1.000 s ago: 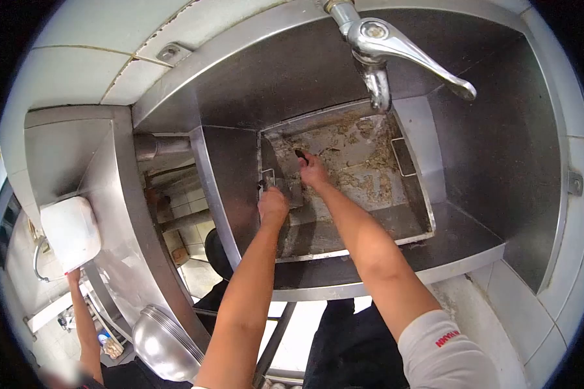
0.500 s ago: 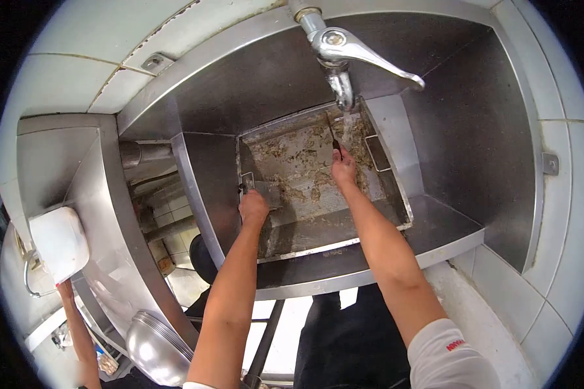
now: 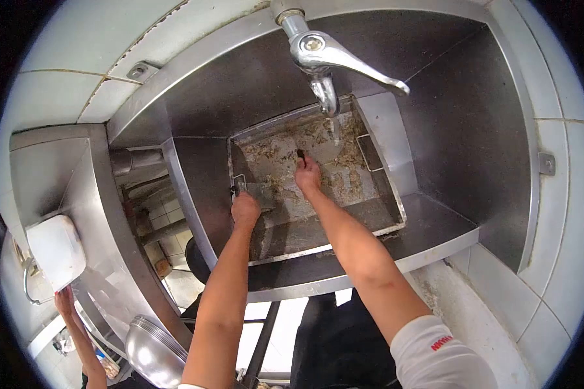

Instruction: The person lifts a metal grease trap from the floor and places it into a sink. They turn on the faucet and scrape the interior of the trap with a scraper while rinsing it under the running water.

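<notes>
"Tray point(image 3: 285, 247) is lying where?"

"It is sitting inside the sink point(image 3: 435, 214), ahead of both hands and below them, and its longer side is running from left to right, a little slanted."

"Which hand is nearer to its middle?"

"The right hand point(image 3: 308, 175). It is closing around a small dark-handled tool point(image 3: 301, 156), and the handle is pointing toward the far side. The other end I cannot see clearly."

"And the left hand point(image 3: 246, 209)?"

"It is curling near the left side of the tray, beside one wire handle. If it is gripping something, I cannot tell."

"How many of each are you counting?"

"One tray, two wire handles on it, one dark-handled tool, one tap point(image 3: 314, 52) hanging above. Metal bowls point(image 3: 150, 353) are standing stacked at the left; their number I cannot tell."
</notes>
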`<state>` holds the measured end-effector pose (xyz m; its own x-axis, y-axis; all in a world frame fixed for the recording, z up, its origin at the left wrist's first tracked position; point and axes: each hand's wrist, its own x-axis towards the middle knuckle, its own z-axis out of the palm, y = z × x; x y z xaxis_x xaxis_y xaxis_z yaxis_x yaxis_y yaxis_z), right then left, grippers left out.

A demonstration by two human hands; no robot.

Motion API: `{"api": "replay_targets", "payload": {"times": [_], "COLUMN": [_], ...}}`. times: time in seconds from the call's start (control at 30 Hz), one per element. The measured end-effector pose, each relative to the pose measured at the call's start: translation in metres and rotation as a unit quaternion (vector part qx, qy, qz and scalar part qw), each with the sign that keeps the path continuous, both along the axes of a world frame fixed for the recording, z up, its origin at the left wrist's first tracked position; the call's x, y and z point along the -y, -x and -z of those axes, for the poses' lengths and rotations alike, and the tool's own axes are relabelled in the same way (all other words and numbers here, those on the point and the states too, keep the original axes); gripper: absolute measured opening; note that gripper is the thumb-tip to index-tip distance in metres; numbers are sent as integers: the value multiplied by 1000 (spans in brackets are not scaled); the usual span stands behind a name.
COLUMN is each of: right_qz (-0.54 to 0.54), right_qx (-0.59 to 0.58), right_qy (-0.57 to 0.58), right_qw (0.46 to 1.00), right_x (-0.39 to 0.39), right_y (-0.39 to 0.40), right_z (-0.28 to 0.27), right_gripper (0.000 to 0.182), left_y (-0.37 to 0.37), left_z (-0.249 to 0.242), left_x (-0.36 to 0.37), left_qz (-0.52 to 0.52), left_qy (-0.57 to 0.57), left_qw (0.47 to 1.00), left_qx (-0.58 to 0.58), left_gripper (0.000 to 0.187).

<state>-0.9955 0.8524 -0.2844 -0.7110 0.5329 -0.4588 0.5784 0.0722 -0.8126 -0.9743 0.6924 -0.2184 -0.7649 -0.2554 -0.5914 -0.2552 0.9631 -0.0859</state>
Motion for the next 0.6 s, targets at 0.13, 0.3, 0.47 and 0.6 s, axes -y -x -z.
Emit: {"api": "replay_targets", "payload": {"times": [0.13,0.3,0.47,0.6], "right_qz": [92,5,71,70], "right_qx": [-30,38,-72,-5], "right_qy": [59,63,-52,46], "right_qw": [994,997,994,996], "right_x": [-20,-20,19,-11], "right_y": [2,24,2,20], "right_z": [5,-12,59,-7], "right_gripper": [33,34,32,31], "left_y": [-3,-3,0,0], "left_z": [12,0,0,0], "left_x": [7,0,2,0], "left_qz": [-5,16,-22,-5], "left_qy": [-4,2,-35,-5], "left_qw": [1000,1000,999,1000], "left_qx": [-10,-6,-18,-30], "left_gripper": [23,23,23,23]}}
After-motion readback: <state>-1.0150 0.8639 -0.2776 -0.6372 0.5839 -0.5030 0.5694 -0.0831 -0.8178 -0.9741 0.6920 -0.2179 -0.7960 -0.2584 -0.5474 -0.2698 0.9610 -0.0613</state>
